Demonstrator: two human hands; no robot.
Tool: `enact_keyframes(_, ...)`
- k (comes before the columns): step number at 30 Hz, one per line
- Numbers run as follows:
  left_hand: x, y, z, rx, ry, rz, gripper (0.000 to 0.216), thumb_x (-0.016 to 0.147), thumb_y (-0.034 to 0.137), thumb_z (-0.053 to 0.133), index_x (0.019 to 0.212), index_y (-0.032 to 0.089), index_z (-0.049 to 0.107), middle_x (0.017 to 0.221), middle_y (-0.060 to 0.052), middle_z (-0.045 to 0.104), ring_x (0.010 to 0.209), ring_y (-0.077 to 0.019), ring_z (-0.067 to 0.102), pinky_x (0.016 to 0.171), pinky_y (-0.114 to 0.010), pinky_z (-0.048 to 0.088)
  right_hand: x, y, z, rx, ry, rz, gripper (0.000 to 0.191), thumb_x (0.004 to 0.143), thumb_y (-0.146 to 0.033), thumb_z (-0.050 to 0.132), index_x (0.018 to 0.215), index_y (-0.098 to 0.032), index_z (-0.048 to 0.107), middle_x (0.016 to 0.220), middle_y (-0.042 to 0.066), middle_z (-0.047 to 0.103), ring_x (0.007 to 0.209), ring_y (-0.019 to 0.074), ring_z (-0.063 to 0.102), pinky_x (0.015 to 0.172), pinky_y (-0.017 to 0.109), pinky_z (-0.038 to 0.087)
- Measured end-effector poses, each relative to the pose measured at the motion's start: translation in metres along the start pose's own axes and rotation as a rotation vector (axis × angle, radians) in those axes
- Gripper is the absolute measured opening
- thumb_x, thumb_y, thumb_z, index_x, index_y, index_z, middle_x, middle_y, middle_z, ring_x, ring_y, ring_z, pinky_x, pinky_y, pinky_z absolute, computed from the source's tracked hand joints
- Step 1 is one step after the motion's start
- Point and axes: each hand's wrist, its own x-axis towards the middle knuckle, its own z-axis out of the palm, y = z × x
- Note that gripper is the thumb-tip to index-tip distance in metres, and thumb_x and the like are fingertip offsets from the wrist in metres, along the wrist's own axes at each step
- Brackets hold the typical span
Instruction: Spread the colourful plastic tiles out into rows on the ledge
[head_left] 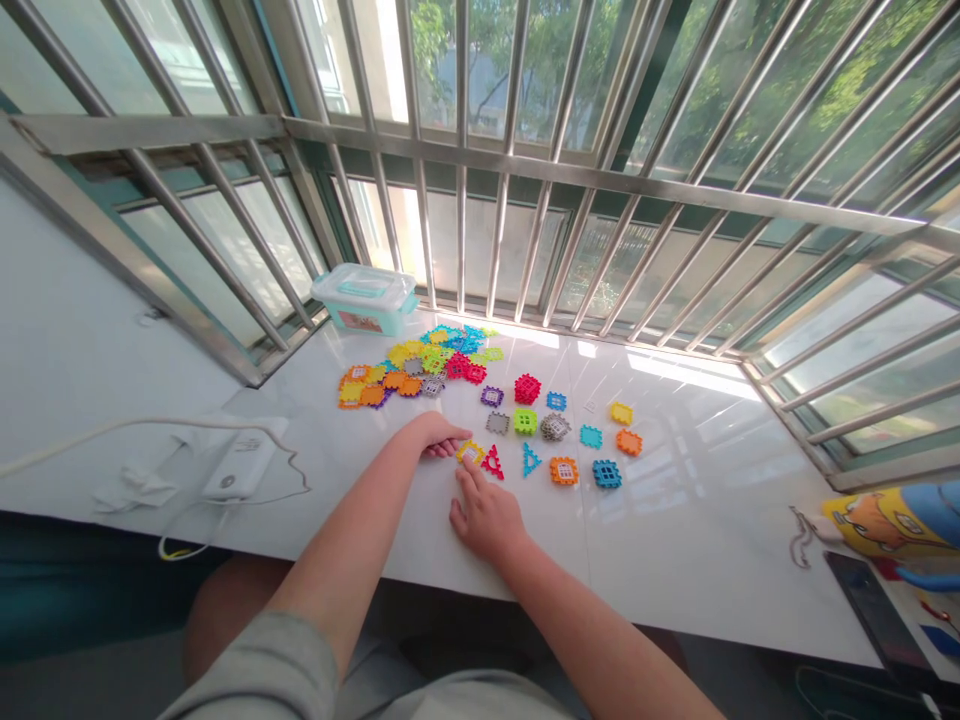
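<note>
A yellow square interlocking building piece (470, 453) with notched edges lies between my two hands. My left hand (441, 436) is at its upper left side, fingers bent and closed at the piece's edge. My right hand (487, 512) comes from below, its fingertips touching the near edge, with the thumb apart from the fingers. A red triangular piece (492, 462) lies just right of the yellow one, and a blue triangular piece (531, 461) lies further right. Nearby are a grey square piece (497, 424), a green block (525, 421) and an orange block (564, 471).
Piled pieces (420, 365) of many colours lie behind my left hand. A lidded plastic box (365, 300) stands by the window bars. To the left are a white power strip (246, 458) and cable; at the right edge, a dark phone (874, 610) and a yellow-blue pouch (892, 522).
</note>
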Motion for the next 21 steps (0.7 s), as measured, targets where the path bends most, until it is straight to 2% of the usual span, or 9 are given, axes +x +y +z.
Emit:
enact_keyframes(2,0.000,0.000,0.000,0.004,0.006,0.006,0.060,0.061,0.072,0.086,0.069,0.016,0.067,0.066,-0.007,0.070,0.045,-0.0102,0.055,0.041,-0.022,0.038,-0.001,0.001,-0.002,0.026,0.012,-0.028,0.047,0.098,-0.039,0.050,0.142,-0.021,0.052,0.157,0.012,0.047,0.095,0.0204,0.067,0.074,0.032,0.052)
enact_keyframes(6,-0.001,0.001,-0.001,-0.008,0.014,-0.006,0.060,0.061,0.074,0.084,0.069,0.017,0.067,0.061,-0.006,0.067,0.045,-0.0118,0.055,0.041,-0.022,0.039,-0.004,0.004,-0.006,0.096,0.009,-0.116,0.036,0.100,-0.034,0.052,0.134,-0.023,0.054,0.129,0.009,0.064,0.097,0.0192,0.064,0.078,0.029,0.048)
enact_keyframes(11,-0.004,0.002,-0.001,0.002,0.026,0.002,0.061,0.060,0.077,0.083,0.069,0.018,0.067,0.058,-0.007,0.066,0.045,-0.0145,0.057,0.042,-0.024,0.041,-0.011,0.009,-0.009,0.115,-0.010,-0.227,0.022,0.100,-0.033,0.057,0.121,-0.025,0.060,0.112,0.004,0.064,0.090,0.0167,0.062,0.076,0.027,0.042)
enact_keyframes(15,-0.006,0.003,-0.001,0.019,0.030,0.000,0.064,0.060,0.080,0.080,0.070,0.018,0.068,0.059,-0.008,0.067,0.044,-0.0143,0.057,0.042,-0.024,0.041,-0.031,0.017,-0.009,0.113,-0.004,-0.274,0.013,0.103,-0.028,0.054,0.113,-0.027,0.063,0.104,0.002,0.066,0.090,0.0156,0.062,0.077,0.028,0.038)
enact_keyframes(21,0.000,0.002,-0.002,0.010,0.031,-0.007,0.065,0.060,0.082,0.079,0.071,0.018,0.069,0.060,-0.008,0.068,0.045,-0.0147,0.059,0.043,-0.024,0.043,-0.082,0.043,-0.013,0.121,0.071,-0.156,0.012,0.103,-0.022,0.052,0.108,-0.025,0.063,0.102,0.003,0.068,0.089,0.0164,0.062,0.077,0.030,0.036)
